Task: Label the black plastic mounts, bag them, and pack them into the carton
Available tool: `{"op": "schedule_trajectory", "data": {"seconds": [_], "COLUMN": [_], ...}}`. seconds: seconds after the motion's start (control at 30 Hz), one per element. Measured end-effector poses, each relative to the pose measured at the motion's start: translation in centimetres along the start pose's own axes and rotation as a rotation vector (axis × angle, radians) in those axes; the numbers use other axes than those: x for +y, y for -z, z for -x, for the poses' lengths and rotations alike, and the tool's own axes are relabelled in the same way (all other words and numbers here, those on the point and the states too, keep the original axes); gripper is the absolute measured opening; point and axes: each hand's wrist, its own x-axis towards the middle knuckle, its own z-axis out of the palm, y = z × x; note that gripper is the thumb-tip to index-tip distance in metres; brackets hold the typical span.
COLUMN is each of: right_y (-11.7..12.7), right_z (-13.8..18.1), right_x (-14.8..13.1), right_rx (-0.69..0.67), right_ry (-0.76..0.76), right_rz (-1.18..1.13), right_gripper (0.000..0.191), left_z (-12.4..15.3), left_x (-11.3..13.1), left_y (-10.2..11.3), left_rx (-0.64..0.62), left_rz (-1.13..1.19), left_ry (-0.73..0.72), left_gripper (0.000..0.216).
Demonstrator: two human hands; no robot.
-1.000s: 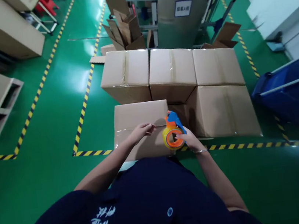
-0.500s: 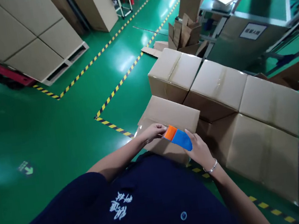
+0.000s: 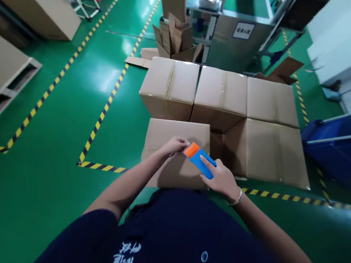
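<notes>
My right hand is wrapped round a flat blue tool with an orange end; its exact kind I cannot make out. The thumb lies along the blue part, and the orange end points up and left. Close to that orange end, my left hand has its fingers pinched together. Anything between those fingers is too small to make out. Both hands are above a cardboard box in front of my body.
More taped cardboard boxes stand behind and right, with a darker gap beside the near box. Torn cardboard leans by a metal workbench. A blue bin is at right, a loaded pallet at left. Striped tape marks the green floor.
The view has swung right, so boxes and floor lines sit further left. The blue tool has turned steeper in my right hand; my left hand stays pinched by its orange end.
</notes>
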Motion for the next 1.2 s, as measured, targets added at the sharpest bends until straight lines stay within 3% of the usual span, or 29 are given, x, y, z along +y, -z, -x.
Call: {"op": "schedule_trajectory", "data": {"seconds": [0.13,0.23,0.37,0.47,0.57,0.67,0.8,0.93,1.07,1.2], "right_y": [1.5,0.6,-2.1,-3.1,-3.3,-2.5,0.4,3.8,6.7,8.5], "right_z": [8.5,13.7,15.1,15.3,15.7,13.9,5.1,-3.9,-7.0,-8.3], "right_x": [2.4,1.7,-1.3,-1.4,1.8,6.7,10.3,8.3,9.3,11.0], "right_rx": [0.092,0.102,0.122,0.160,0.147,0.092,-0.072,-0.202,-0.210,-0.198], "right_ry": [-0.382,-0.611,-0.739,-0.743,-0.642,-0.411,0.008,0.328,0.504,0.545], "right_rz": [-0.060,-0.200,-0.278,-0.290,-0.244,-0.154,-0.053,0.068,0.146,0.212], "right_gripper": [0.060,0.064,0.061,0.063,0.063,0.061,0.065,0.069,0.062,0.059], "left_z": [-8.5,-13.3,-16.3,-16.4,-14.4,-10.5,-3.6,3.3,7.2,6.5], "left_x": [7.0,10.3,11.0,10.5,10.0,8.6,3.3,-3.6,-8.1,-10.6], "left_y": [-1.2,-4.1,-8.5,-8.7,-5.2,1.4,11.8,19.6,24.4,26.5], "left_rx": [0.007,-0.038,-0.090,-0.073,-0.006,0.132,0.384,0.654,0.834,0.826], "left_rz": [-0.198,-0.316,-0.421,-0.458,-0.462,-0.432,-0.340,-0.209,-0.114,-0.058], "left_ry": [-0.057,-0.091,-0.127,-0.175,-0.236,-0.263,-0.130,0.080,0.207,0.218], "left_gripper": [0.019,0.026,0.023,0.016,0.014,0.019,0.029,0.024,0.031,0.035]}}
